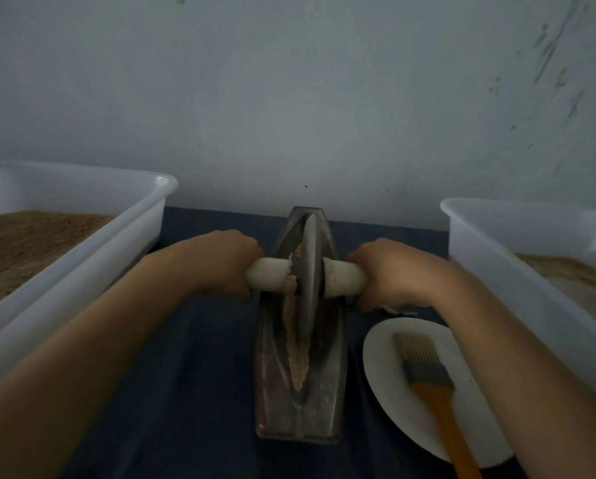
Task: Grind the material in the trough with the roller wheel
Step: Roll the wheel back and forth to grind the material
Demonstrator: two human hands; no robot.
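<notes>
Our left hand [229, 262] and right hand [390, 271] curl around the two ends of the pale, paper-wrapped axle handle [272, 276] of the thin grey metal roller wheel [309, 271]. The wheel stands upright in the groove of the long, boat-shaped dull metal trough [327, 385] on the dark blue cloth [200, 375], about midway along it. A narrow strip of tan, crumbly ground material [295, 354] lies in the groove toward us, just left of the wheel's edge

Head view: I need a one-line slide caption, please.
Both hands, left hand and right hand, grip the roller wheel handles over material in the trough.
</notes>
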